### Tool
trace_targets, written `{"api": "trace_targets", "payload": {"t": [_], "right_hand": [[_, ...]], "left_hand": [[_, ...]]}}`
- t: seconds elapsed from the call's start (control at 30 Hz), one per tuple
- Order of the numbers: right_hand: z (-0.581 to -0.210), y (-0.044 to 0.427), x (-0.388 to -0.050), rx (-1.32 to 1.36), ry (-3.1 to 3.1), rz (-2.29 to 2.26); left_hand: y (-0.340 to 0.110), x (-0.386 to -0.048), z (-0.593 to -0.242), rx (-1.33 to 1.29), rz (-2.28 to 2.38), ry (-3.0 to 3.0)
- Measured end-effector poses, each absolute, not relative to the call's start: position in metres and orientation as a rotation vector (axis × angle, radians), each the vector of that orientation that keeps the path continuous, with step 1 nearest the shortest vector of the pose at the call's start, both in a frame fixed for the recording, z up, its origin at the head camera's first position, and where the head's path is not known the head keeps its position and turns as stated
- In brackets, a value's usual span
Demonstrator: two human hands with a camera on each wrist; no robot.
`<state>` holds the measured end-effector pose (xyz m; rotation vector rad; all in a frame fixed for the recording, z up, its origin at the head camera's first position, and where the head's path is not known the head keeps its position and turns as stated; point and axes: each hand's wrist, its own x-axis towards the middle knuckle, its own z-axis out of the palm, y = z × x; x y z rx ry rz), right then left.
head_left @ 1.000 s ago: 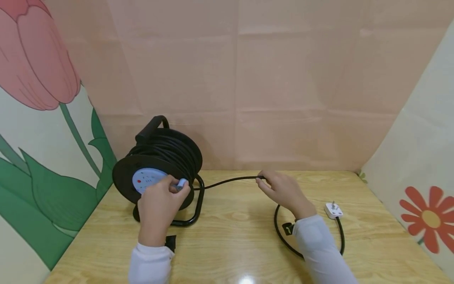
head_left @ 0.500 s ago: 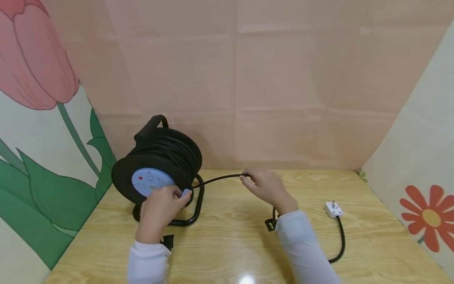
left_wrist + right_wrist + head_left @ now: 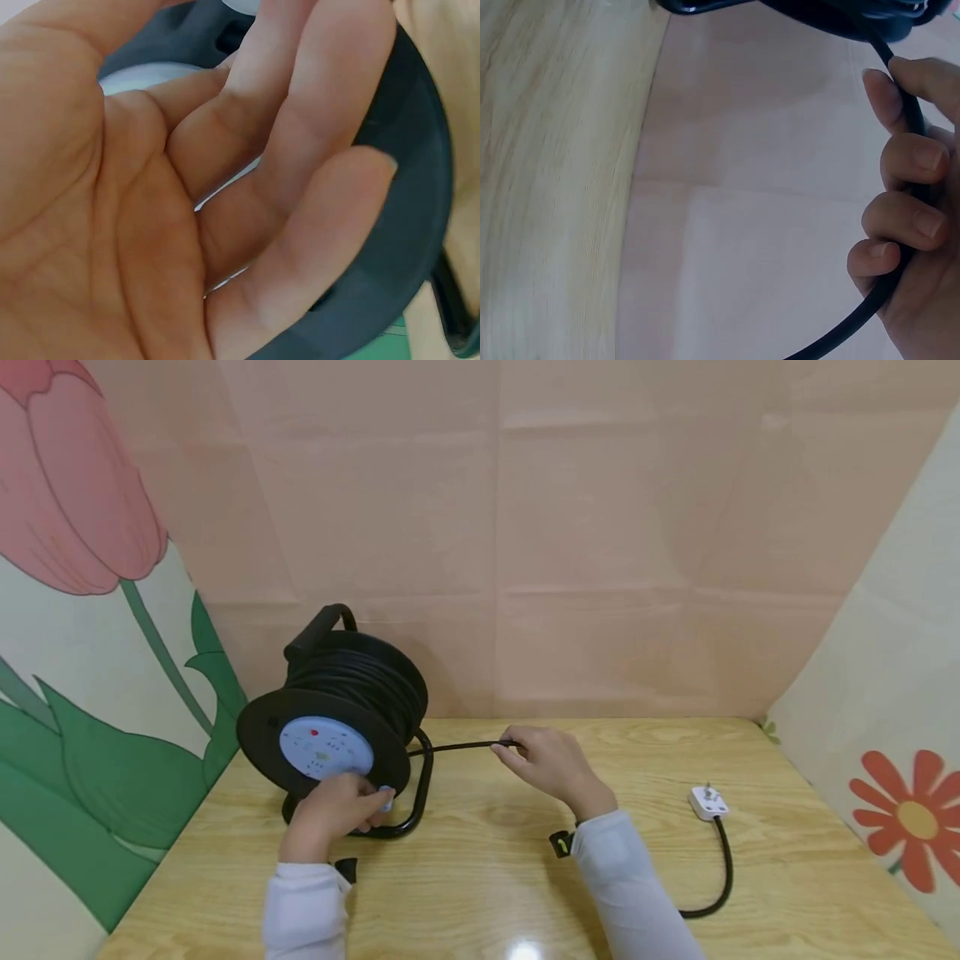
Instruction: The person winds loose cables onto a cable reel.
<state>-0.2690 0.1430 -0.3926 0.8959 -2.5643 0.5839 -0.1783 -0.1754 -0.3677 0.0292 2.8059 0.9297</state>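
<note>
A black cable reel (image 3: 360,681) with a pale blue socket panel (image 3: 326,745) stands at the left of the table in the head view. My left hand (image 3: 330,814) pinches the small blue winding knob (image 3: 386,798) low on the reel's front flange. In the left wrist view, the other fingers (image 3: 322,232) of that hand lie in front of the flange; the knob is mostly out of sight. A black cable (image 3: 465,746) runs from the reel to my right hand (image 3: 551,768), whose fingers curl round it. In the right wrist view the cable (image 3: 855,319) continues below the hand.
A white plug (image 3: 708,802) lies prongs up at the table's right, its cord end curving back under the right sleeve. The reel's black tube stand (image 3: 422,789) reaches forward on the wooden table (image 3: 465,877). Behind is a pink-beige backdrop (image 3: 600,568), with printed panels either side.
The reel's face has turned, and the left hand has gone down with the knob. My right hand has moved left towards the reel, shortening the cable span between them.
</note>
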Motion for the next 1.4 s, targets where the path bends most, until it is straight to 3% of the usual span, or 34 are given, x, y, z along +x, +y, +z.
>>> {"api": "trace_targets", "payload": {"t": [0.4, 1.07, 1.4], "right_hand": [[-0.387, 0.136, -0.262, 0.954, -2.530, 0.573], [-0.382, 0.138, -0.260, 0.800, -2.434, 0.560], [-0.380, 0.145, -0.262, 0.788, -2.351, 0.543]], "left_hand": [[-0.193, -0.189, -0.388, 0.177, 1.210, 2.553], [-0.215, -0.191, -0.413, 0.041, 1.244, 2.464], [-0.228, -0.189, -0.417, 0.103, 1.291, 2.463]]}}
